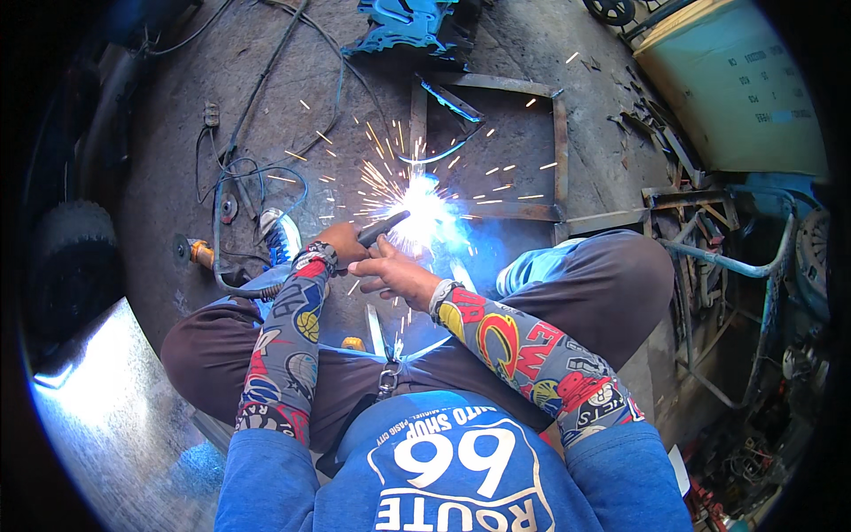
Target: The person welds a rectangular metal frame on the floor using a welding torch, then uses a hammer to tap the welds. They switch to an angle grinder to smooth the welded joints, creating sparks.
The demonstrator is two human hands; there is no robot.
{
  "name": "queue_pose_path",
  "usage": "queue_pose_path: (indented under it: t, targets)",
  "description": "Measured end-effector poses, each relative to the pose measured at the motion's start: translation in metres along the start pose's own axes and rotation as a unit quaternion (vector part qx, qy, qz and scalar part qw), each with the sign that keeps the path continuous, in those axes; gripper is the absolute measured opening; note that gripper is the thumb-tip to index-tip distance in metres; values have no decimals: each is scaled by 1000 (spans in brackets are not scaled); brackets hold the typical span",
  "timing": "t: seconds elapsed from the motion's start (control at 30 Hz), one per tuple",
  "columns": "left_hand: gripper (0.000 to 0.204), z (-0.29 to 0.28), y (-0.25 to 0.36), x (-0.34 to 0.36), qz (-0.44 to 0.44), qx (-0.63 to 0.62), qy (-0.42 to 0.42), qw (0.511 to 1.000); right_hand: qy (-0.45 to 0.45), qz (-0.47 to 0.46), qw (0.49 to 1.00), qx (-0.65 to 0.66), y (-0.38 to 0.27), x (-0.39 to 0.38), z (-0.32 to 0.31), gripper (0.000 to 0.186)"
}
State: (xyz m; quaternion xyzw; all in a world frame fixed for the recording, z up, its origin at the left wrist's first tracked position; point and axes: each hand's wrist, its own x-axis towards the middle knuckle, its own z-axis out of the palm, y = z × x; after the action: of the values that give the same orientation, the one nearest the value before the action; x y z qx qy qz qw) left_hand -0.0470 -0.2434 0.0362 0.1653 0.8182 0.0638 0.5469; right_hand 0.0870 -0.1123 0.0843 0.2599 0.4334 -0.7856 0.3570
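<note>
My left hand [335, 245] is closed around a welding torch [383, 229] with a dark nozzle pointing forward and right. At its tip, a bright arc throws sparks and bluish smoke, hiding the spot being welded. This glare lies on the near left part of a rectangular steel frame [560, 151] on the ground. My right hand [399, 277] lies against the torch and close by the left hand, its fingers stretched out leftward. A ribbed cable [257, 291] runs from beneath my left wrist.
An orange angle grinder [200, 254] lies left of my shoe; hoses and cables [257, 97] cross the concrete. A blue metal part [403, 25] sits ahead. A large carton [727, 97], a tubular metal frame [736, 266] and scrap stand on the right. A tyre [75, 257] is at left.
</note>
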Motion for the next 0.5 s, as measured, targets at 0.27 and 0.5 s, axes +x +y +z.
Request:
queue_pose_path:
  t: [0.27, 0.5]
  targets:
    - [37, -6, 10, -7, -1, -4, -32, 999, -15, 0, 1000, -4, -1, -2, -5, 118]
    - [39, -6, 14, -10, -13, -12, -13, 1000, -6, -5, 1000, 2, 4, 2, -6, 119]
